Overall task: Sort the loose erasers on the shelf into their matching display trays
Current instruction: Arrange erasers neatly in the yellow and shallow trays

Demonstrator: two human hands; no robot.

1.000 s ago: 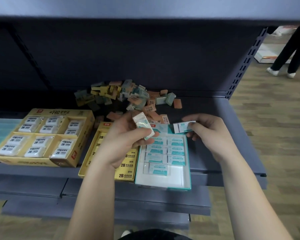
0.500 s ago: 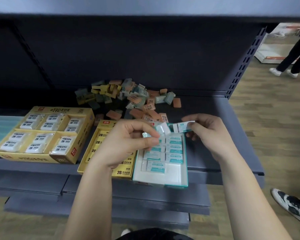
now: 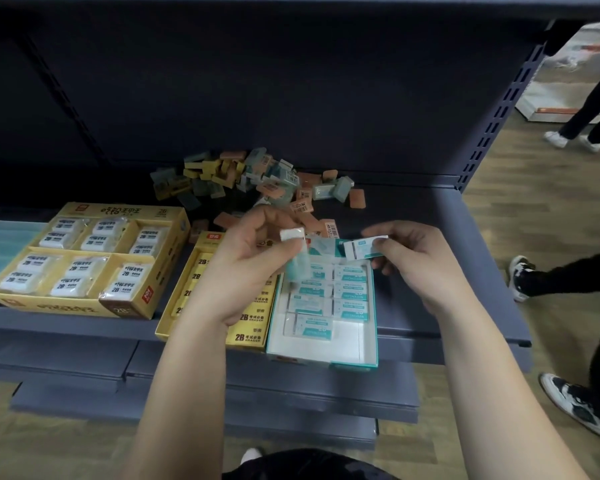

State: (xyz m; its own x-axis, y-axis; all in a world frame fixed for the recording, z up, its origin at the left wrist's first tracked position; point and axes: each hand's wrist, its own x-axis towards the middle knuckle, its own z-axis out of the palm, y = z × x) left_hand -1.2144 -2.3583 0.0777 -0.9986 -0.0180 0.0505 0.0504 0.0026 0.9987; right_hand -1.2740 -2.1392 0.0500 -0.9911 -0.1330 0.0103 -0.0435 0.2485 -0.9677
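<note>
Left hand (image 3: 250,265) curled round an eraser (image 3: 292,234), white end up, above the far-left corner of the teal tray (image 3: 374,341). Right hand (image 3: 416,261) pinches a second eraser (image 3: 362,248) — just over the tray's far edge. Loose pile (image 3: 257,181) lies far back on the shelf (image 3: 465,271).

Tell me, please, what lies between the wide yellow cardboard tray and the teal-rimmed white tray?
In the head view, a narrow yellow cardboard tray of 2B erasers, partly covered by the left hand.
</note>
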